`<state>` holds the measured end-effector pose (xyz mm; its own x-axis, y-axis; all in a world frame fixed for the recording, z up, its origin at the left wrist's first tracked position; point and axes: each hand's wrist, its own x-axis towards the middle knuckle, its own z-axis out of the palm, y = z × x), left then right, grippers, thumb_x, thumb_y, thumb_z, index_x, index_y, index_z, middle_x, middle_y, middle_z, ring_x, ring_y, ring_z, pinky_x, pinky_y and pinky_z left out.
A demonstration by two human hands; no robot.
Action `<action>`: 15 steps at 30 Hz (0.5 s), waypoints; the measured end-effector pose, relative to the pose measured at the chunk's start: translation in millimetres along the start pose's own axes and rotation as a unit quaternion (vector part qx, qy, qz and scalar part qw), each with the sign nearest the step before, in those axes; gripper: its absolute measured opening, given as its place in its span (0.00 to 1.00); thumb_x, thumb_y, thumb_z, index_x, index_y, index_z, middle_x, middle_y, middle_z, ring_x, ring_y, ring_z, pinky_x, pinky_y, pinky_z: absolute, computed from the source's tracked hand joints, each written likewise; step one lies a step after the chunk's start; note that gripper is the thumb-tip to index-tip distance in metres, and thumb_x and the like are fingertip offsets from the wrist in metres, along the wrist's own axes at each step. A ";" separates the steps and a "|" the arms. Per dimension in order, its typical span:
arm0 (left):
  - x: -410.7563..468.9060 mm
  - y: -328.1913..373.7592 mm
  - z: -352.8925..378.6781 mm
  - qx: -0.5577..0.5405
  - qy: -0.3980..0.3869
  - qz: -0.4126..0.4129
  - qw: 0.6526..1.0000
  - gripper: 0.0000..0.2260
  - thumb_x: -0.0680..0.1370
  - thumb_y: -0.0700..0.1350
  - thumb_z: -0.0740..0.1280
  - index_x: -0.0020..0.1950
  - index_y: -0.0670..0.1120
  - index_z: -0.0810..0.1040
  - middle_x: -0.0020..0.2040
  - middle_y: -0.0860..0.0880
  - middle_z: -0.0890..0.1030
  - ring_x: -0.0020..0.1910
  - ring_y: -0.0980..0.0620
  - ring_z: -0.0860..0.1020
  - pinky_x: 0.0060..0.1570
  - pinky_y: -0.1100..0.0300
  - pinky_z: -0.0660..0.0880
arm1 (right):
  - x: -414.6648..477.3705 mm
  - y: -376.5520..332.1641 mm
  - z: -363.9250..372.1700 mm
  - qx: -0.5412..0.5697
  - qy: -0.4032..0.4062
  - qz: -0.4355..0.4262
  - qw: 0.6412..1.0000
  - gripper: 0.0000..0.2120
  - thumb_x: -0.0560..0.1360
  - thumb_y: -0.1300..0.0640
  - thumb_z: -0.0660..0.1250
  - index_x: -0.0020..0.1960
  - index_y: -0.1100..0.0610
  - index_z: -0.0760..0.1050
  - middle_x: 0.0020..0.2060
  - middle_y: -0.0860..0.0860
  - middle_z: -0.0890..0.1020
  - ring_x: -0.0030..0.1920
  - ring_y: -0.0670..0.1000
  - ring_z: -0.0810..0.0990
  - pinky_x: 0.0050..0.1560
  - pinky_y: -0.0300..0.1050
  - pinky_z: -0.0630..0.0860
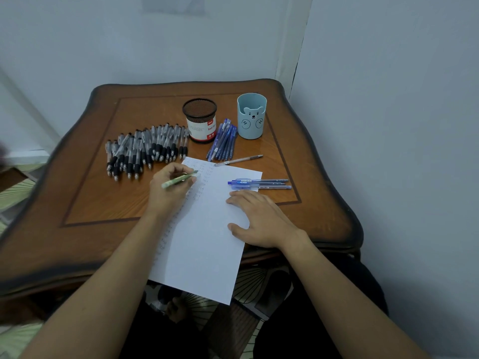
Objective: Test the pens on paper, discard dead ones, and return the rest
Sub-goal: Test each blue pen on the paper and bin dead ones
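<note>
My left hand (pixel 168 187) grips a green pen (pixel 178 179), its tip over the upper left of the white paper (pixel 207 242), where rows of small test marks run down the left side. My right hand (pixel 259 221) rests flat on the paper's right edge. A heap of several black-grip pens (pixel 145 149) lies to the left. Several blue pens (pixel 224 141) lie between the black mesh holder (pixel 200 120) and the light blue bear cup (pixel 251 116). Three blue pens (pixel 259 183) lie across the paper's top right corner. A single thin pen (pixel 238 160) lies above the paper.
All of this sits on a brown wooden table (pixel 103 203) in a corner between pale walls. The paper's lower end hangs over the table's front edge above my lap. Both holders look empty from here.
</note>
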<state>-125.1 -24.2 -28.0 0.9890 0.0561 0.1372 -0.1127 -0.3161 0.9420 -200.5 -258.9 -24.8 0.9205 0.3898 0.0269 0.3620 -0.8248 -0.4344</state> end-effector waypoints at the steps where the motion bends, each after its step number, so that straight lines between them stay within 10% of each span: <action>1: 0.4 3.1 0.4 0.001 -0.002 -0.007 1.000 0.08 0.75 0.37 0.75 0.47 0.51 0.83 0.48 0.50 0.85 0.47 0.52 0.82 0.51 0.53 0.80 | 0.4 -1.8 -0.3 -0.001 -0.002 0.004 1.000 0.28 0.77 0.43 0.65 0.75 0.49 0.66 0.76 0.44 0.65 0.76 0.46 0.58 0.75 0.46 0.53; 15: -28.7 66.2 -34.0 0.074 -0.009 -0.002 0.997 0.05 0.82 0.45 0.66 0.48 0.47 0.78 0.39 0.46 0.82 0.35 0.52 0.80 0.40 0.53 0.78 | 12.7 -62.9 -10.5 0.054 0.034 0.050 0.997 0.25 0.80 0.47 0.63 0.75 0.50 0.66 0.74 0.46 0.69 0.74 0.48 0.64 0.74 0.53 0.60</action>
<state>-164.2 -14.5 40.8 0.9910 0.0408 0.1272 -0.0952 -0.4523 0.8868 -210.1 -206.4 12.3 0.9601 0.2770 0.0375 0.2538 -0.8077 -0.5321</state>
